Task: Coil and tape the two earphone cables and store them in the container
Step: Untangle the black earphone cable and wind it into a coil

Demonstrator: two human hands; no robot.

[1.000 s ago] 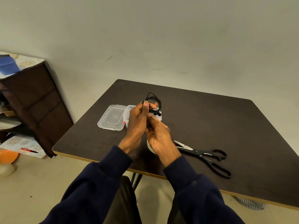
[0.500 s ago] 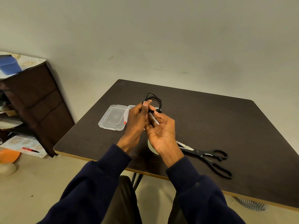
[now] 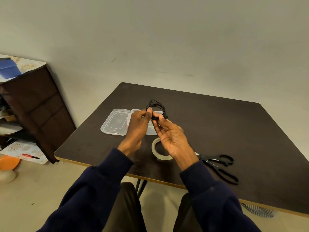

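The left hand point(image 3: 137, 124) pinches a coiled black earphone cable point(image 3: 156, 108) between thumb and fingers, the thumb pressed flat on the near side of the bundle; the loops rise above the fingertips and arc to the right. The right hand point(image 3: 170, 134) meets the same coil from the right, palm turned up toward the camera, its thumb and forefinger closed on the lower right part of the loops, the other fingers loosely spread. Both hands hold the coil in the air above the table point(image 3: 234, 131), over the far side of the open container point(image 3: 150, 129).

The container is clear plastic, and most of its tray is hidden behind the hands; its hinged lid point(image 3: 115, 121) lies flat and open to the left, just beside the tray. Whether anything lies inside the tray cannot be told. A roll of clear tape point(image 3: 154, 148) lies flat on the table below the right hand, partly covered by the wrist; black-handled scissors point(image 3: 217, 163) lie to the right of the roll, near the table's front edge, blades pointing toward the tape.

Dark blue sleeves point(image 3: 100, 190) cover both forearms; a dark cabinet point(image 3: 33, 104) stands against the wall at the left.
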